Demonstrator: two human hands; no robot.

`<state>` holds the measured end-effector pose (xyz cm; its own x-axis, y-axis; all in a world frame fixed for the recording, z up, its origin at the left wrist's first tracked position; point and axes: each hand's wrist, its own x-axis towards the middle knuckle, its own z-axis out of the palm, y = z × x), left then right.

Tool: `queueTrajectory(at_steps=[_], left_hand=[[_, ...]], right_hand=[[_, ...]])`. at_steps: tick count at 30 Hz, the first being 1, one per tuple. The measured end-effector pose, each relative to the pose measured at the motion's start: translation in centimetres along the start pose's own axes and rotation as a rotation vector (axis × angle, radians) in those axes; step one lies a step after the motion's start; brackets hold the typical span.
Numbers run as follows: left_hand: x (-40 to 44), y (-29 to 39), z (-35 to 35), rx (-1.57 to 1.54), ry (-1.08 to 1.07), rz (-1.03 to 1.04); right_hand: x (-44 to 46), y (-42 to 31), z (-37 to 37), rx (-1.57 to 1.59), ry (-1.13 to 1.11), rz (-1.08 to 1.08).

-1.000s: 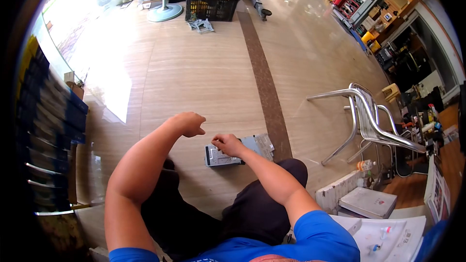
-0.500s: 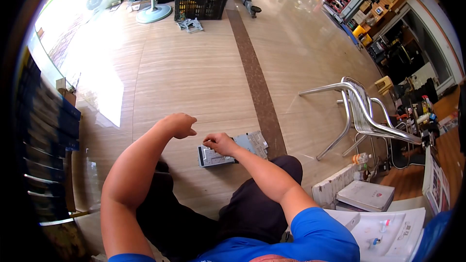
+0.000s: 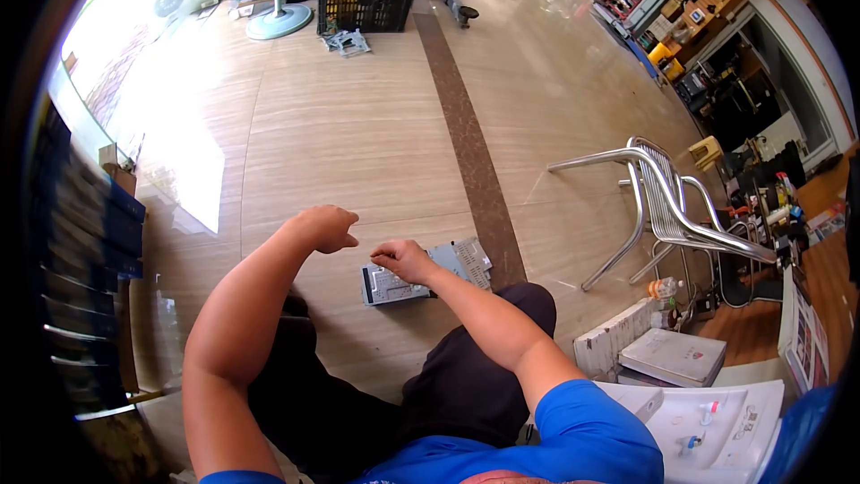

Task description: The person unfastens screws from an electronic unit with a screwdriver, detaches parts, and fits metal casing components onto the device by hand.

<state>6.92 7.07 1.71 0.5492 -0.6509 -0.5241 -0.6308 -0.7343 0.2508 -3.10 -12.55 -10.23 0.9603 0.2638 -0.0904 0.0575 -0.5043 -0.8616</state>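
Observation:
A flat grey metal box [image 3: 461, 262], seemingly a piece of electronic equipment, lies on the floor in front of my knees. Just over its left part is my right hand [image 3: 405, 260], with thumb and fingers drawn together in a pinch; what is between them, if anything, is too small to make out. My left hand [image 3: 331, 228] hovers to the left of the box, apart from it. Its thumb and fingers are spread, and I see nothing held in it. My right forearm and hand cover part of the box's top.
A metal chair [image 3: 658, 188] stands on the right, near a white book [image 3: 674, 357] and a white tray-like surface [image 3: 717, 435]. Ahead are a black crate [image 3: 367, 13] with tools, a round stand base [image 3: 279, 23] and grey metal brackets [image 3: 348, 42]. Dark blue stacked goods [image 3: 85, 242] line the left.
The whole view has shifted slightly. Both hands keep nearly the same pose beside and over the metal box, which stays on the floor.

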Motion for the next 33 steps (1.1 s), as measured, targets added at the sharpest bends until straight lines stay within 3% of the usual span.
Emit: queueTrajectory(at_steps=[9,15,20,33], left_hand=[[0.0,-0.1,0.0,-0.006,0.000,0.012],[-0.1,0.0,-0.1,-0.012,-0.005,0.008],[-0.2,0.2,-0.4,0.002,-0.014,0.001],[-0.2,0.2,-0.3,0.004,0.011,0.003]], right_hand=[[0.1,0.3,0.1,-0.030,0.007,0.018],[0.2,0.3,0.2,-0.045,0.051,-0.095],[0.1,-0.3,0.2,0.114,-0.059,0.096],[0.0,0.7,1.0,0.218,-0.103,0.094]])
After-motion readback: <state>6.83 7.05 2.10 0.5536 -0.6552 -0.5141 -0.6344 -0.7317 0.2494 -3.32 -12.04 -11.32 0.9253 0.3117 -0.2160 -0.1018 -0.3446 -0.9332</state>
